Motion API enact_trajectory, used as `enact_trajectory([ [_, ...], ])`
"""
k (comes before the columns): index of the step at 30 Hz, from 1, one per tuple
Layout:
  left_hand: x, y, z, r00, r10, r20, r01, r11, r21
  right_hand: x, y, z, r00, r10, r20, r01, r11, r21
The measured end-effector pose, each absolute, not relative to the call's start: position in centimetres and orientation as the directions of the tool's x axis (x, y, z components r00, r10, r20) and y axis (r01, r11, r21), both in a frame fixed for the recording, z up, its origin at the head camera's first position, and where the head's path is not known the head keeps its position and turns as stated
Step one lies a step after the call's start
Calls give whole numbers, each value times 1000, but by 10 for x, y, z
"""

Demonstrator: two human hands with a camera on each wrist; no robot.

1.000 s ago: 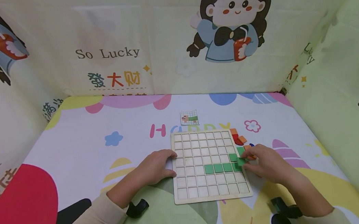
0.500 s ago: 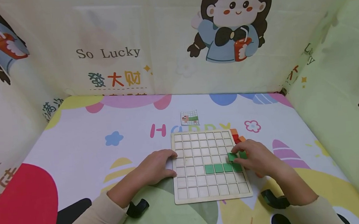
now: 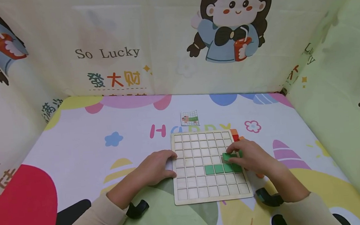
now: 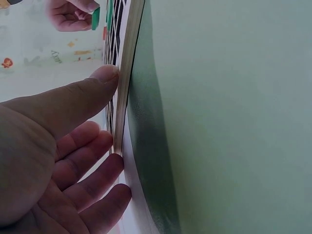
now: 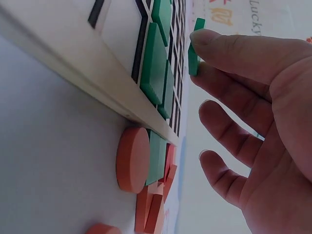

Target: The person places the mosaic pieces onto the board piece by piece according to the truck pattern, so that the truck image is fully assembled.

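Note:
My right hand (image 3: 254, 156) pinches a green square tile (image 5: 193, 54) between thumb and index finger, just above the right part of a pale wooden grid board (image 3: 213, 200). The other fingers are loosely bent and away from the tile. Several green tiles (image 3: 219, 169) lie in a row in the board's cells, and another green tile (image 5: 167, 92) sits in the row behind, partly hidden in the head view by my right hand. My left hand (image 3: 155, 167) touches the board's left edge with thumb and fingertips, the fingers relaxed.
Loose pieces lie along the board's right side: an orange disc (image 5: 131, 158), a green tile (image 5: 156, 157), a red piece (image 5: 169, 156) and orange ones (image 5: 154, 212). Behind the board is a small card (image 3: 189, 118) with a coloured grid picture. A patterned cloth covers the table.
My right hand has moved left and slightly away from me, carrying the green tile from the board's right edge to over its cells. The left hand has stayed put.

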State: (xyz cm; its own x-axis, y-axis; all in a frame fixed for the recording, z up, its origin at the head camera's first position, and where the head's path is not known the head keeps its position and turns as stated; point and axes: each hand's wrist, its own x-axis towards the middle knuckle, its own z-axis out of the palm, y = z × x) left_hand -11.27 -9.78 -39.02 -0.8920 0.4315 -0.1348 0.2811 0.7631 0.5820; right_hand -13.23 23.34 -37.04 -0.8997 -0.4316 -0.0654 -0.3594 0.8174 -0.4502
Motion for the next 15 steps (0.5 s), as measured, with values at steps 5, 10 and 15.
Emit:
enact_trajectory([
  [5,-113,-98,-390,-891,433,-138,281,763,582,-134,233,-374,-890,-453,-57,-380,804,-458],
  [10,-112,-99,-390,-892,431,-138,276,760,589,-135,230,-376,-884,-462,-63,-385,800,-460],
  [15,-112,-99,-390,-892,431,-137,275,757,592,-134,230,-377,-886,-458,-69,-384,810,-443],
])
